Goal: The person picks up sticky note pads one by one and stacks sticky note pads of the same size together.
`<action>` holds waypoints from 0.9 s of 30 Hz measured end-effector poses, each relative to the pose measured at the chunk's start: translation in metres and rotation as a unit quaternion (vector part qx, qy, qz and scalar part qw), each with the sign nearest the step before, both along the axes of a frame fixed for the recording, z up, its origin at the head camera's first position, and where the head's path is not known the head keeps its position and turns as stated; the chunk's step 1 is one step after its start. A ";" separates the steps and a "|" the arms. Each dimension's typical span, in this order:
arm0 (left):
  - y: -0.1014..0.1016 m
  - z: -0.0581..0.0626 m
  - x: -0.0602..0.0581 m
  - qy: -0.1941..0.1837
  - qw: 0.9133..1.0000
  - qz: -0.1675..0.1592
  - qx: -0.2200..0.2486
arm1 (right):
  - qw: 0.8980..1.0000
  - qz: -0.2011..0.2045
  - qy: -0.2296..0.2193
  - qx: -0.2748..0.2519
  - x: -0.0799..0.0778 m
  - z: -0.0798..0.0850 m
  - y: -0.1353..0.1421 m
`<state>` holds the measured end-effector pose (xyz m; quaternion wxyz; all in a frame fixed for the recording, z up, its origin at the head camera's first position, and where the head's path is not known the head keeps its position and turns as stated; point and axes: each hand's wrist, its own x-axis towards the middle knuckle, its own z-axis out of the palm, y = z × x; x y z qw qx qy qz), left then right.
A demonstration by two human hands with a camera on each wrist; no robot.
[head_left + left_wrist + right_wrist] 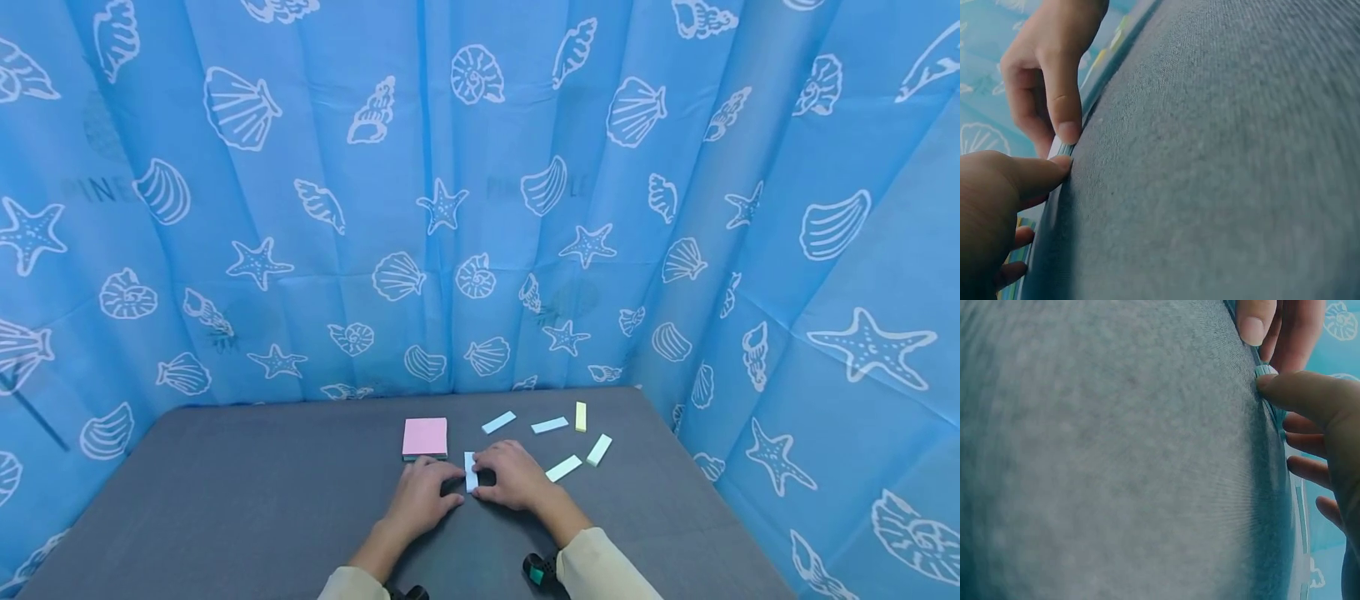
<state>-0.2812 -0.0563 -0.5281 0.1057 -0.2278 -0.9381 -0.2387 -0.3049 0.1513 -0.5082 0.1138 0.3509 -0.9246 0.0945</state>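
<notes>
A narrow white pad of sticky notes (471,472) lies upright between the two hands in the head view. My right hand (513,477) pinches it at its right side, the thumb (1272,385) at its near end. From the other side my left hand (422,493) reaches in, a fingertip at the pad's left edge and the thumb just short of it. How firmly that hand touches is hard to tell. Just beyond the left hand sits a square pink-topped stack of sticky notes (425,437).
To the right lie two pale blue strips (498,422), a yellow strip (581,416) and two pale green strips (598,450), one partly behind the right hand. All rest on a grey cloth-covered table (247,492). A blue shell-patterned curtain (405,208) stands behind and at the right.
</notes>
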 end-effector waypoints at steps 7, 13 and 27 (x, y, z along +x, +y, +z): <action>0.003 0.001 0.000 -0.034 0.999 0.019 0.016 | 0.999 -0.001 -0.036 -0.016 -0.001 0.002 0.002; 0.002 0.001 -0.001 -0.046 0.998 0.021 0.022 | 0.997 0.001 -0.072 -0.031 -0.004 0.005 0.004; 0.008 -0.001 -0.004 -0.041 0.999 0.024 0.024 | 0.993 -0.003 -0.103 -0.050 -0.007 -0.001 0.009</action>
